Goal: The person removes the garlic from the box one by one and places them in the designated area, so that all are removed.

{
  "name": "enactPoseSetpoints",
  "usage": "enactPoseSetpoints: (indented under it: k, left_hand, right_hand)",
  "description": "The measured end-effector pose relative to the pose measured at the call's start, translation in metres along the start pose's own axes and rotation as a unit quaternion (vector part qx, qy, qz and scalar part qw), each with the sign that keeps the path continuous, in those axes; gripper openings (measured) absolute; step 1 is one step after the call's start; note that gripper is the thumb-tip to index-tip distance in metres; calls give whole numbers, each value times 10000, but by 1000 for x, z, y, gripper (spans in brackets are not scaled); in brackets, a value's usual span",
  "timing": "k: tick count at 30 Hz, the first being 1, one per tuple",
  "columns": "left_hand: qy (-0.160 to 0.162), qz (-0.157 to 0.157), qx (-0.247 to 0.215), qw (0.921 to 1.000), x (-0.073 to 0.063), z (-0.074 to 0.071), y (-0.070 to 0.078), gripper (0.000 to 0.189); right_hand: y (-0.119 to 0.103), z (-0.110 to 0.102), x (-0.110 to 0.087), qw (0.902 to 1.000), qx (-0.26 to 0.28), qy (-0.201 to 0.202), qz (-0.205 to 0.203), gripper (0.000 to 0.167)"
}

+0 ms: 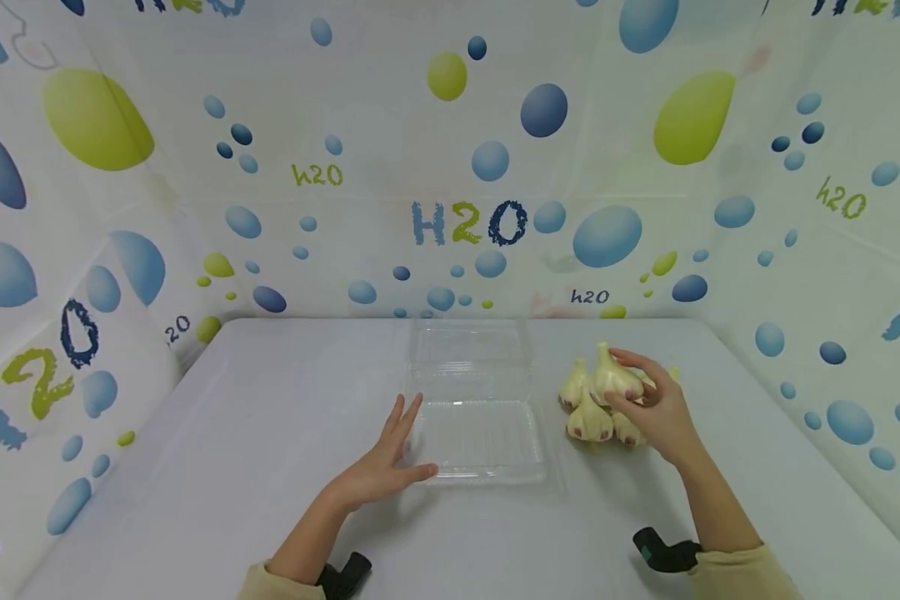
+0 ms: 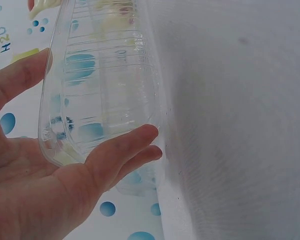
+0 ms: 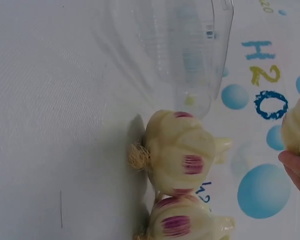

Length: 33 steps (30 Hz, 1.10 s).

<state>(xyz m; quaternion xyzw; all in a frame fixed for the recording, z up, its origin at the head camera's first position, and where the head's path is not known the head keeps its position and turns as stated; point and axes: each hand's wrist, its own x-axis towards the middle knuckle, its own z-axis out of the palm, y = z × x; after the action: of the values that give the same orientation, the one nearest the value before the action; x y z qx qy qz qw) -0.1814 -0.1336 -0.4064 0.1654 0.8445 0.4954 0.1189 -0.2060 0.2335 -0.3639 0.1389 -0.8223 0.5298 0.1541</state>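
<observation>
A clear plastic clamshell container (image 1: 480,442) lies on the table with its lid (image 1: 468,346) folded back, away from me. My left hand (image 1: 375,475) rests against its left side, fingers spread and fairly straight, the thumb at the near left corner. The left wrist view shows the hand along the container's ribbed wall (image 2: 105,90). Between thumb and fingers, my right hand (image 1: 663,417) pinches a garlic bulb (image 1: 613,379), raised over the other bulbs. Several garlic bulbs (image 1: 589,421) with purple patches and roots sit grouped right of the container, some partly hidden by that hand.
The white table (image 1: 285,392) extends to both sides of the container. Behind it hangs a white curtain (image 1: 390,108) with blue and green drops and H2O lettering. Black wrist-camera mounts (image 1: 663,552) stick out beside both sleeves.
</observation>
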Motion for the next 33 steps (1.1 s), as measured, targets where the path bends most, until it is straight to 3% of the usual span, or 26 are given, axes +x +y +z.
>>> enactPoseSetpoints:
  k: [5, 12, 21, 33]
  left_hand:
    - [30, -24, 50, 10000, 0, 0, 1, 95]
    - [51, -17, 24, 10000, 0, 1, 2, 94]
    - [24, -78, 9, 10000, -1, 0, 3, 94]
    - [-11, -67, 11, 10000, 1, 0, 2, 92]
  right_hand:
    - [5, -9, -2, 9999, -14, 154, 77, 51]
    - [13, -21, -5, 9991, -124, 357, -198, 52]
    - [26, -39, -12, 9969, -486, 531, 313, 51]
    - [38, -62, -15, 9956, -249, 680, 590, 47]
